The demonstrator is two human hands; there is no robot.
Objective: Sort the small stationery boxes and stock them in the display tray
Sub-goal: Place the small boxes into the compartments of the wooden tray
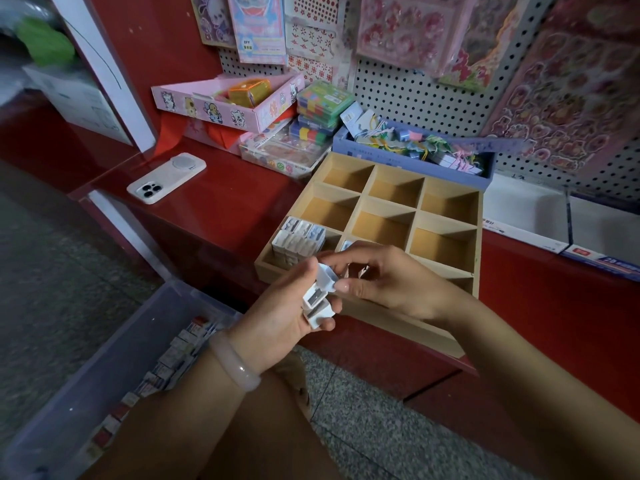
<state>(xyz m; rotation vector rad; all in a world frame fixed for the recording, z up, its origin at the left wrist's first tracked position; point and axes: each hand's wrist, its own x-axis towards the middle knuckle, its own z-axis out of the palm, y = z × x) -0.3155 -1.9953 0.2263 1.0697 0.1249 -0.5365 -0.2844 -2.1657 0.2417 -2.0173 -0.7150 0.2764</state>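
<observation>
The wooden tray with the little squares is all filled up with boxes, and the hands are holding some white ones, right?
Not quite. The head view shows the wooden tray mostly empty; boxes fill only its near-left compartments. Both the left hand and right hand do hold small white boxes.

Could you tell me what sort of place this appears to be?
Probably a small stationery shop: sticker sheets hang on a white pegboard wall, and a wooden compartment tray sits on a red counter.

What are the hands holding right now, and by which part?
The left hand grips a few small white boxes around their sides. The right hand pinches the top box's upper end.
</observation>
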